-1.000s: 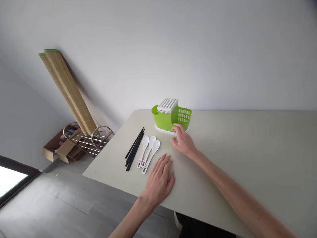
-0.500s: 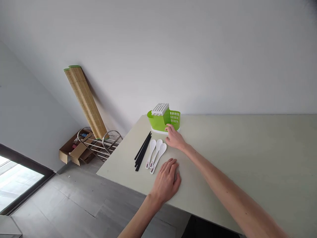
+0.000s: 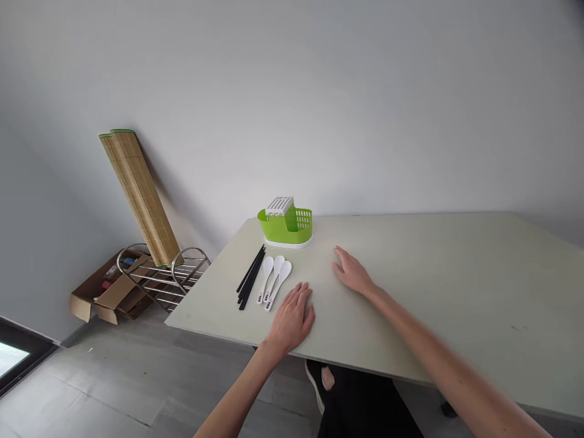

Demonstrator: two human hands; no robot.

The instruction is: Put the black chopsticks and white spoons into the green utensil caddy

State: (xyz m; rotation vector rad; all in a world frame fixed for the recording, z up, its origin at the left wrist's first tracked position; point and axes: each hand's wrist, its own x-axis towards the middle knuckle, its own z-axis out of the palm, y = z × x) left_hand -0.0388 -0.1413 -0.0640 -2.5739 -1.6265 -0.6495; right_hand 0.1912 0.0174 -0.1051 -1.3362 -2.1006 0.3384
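My left hand (image 3: 292,317) lies on the tabletop near its front edge, fingers stretched out and holding nothing. Just beyond its fingertips are three white spoons (image 3: 277,281), side by side with their bowls pointing away from me. Left of them lies a bundle of black chopsticks (image 3: 251,278). Behind these stands a green utensil holder (image 3: 279,230) with a white slotted top and white base; its right part is a perforated basket. My right hand (image 3: 352,271) is over the table to the right of the holder, apart from it, fingers extended and nothing in them.
The pale table (image 3: 433,261) meets the grey wall at its back. Left of it, on the floor, a metal rack (image 3: 180,277) supports a rolled bamboo mat (image 3: 139,194) leaning on the wall. An opened cardboard box (image 3: 109,298) sits beside the rack.
My right hand has moved away from the green holder, to the right and a little toward me. My left hand stays on the table by the spoons. The view has shifted to the right.
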